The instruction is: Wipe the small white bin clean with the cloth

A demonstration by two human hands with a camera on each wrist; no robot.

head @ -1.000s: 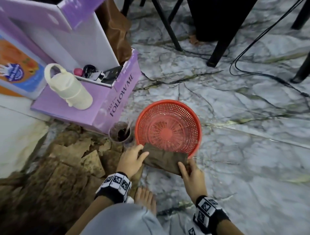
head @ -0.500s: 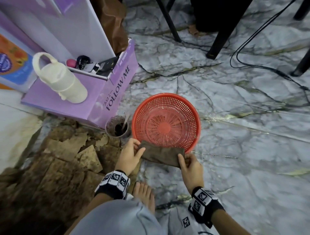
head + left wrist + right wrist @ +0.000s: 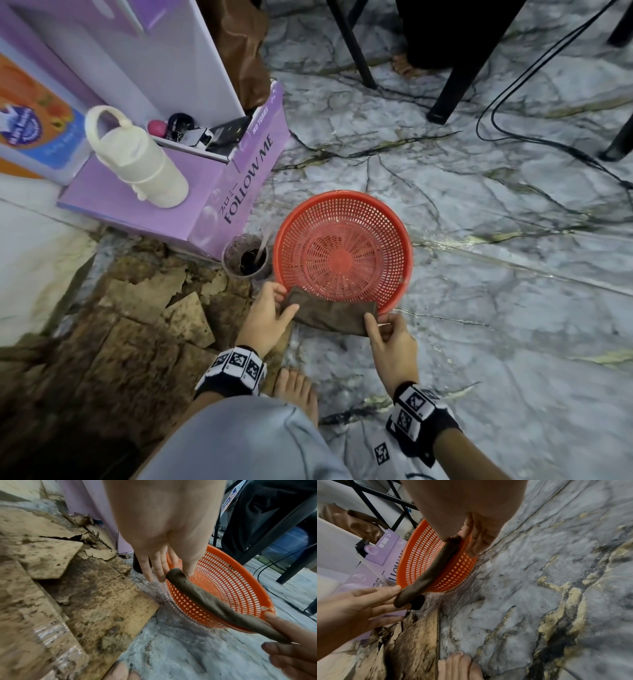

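A dirty brown cloth (image 3: 330,313) is stretched between my two hands over the near rim of a round red-orange mesh basket (image 3: 394,240) standing on the marble floor. My left hand (image 3: 286,301) pinches the cloth's left end with thumb and fingers. My right hand (image 3: 376,325) pinches its right end. In the left wrist view the cloth (image 3: 214,601) runs taut across the basket (image 3: 240,588). The right wrist view shows the cloth (image 3: 433,572) lying along the basket's rim (image 3: 406,555). No white bin shows in any view.
A purple box (image 3: 239,192) with a white jug (image 3: 137,161) on it stands to the left. A cup of dark liquid (image 3: 246,257) touches the basket's left side. Torn brown cardboard (image 3: 137,325) covers the floor left. Black furniture legs (image 3: 455,85) and a cable (image 3: 513,137) lie beyond. My bare foot (image 3: 294,390) is below.
Both hands keep their pinch on the cloth at the basket's near rim. The cloth has flattened and stretched a little wider. The basket has not moved.
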